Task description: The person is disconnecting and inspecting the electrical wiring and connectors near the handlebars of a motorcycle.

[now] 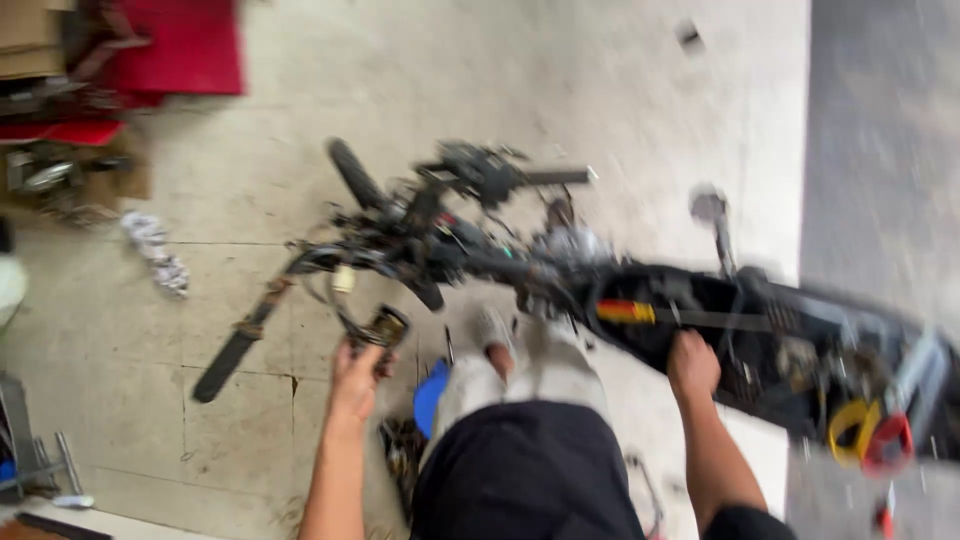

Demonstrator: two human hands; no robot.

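Head view, motion-blurred. Stripped motorbike frame (560, 270) lies across the concrete floor (620, 90), handlebar (520, 178) and front tyre (352, 172) toward the floor's far side, black body running off to the right edge. Wiring and cables bunch at the steering end.

Containers: a blue tub (430, 395) sits on the floor beside the person's knee, partly hidden; contents cannot be made out. Yellow and red rings (872, 435) at the frame's right end, too blurred to identify.

Left hand (355, 375): fingers closed around a small dark part (385, 327) hanging on a cable loop off the frame's front.

Right hand (692, 362): fingers curled over the lower edge of the black body (700, 320), gripping it.

Knee in pale trousers (520, 375) between the two arms, just beside the frame.

Elsewhere: crumpled rag (155, 250) near the floor's left edge; red mat (175, 45) at the far left corner; metal parts (45, 175) piled below it.
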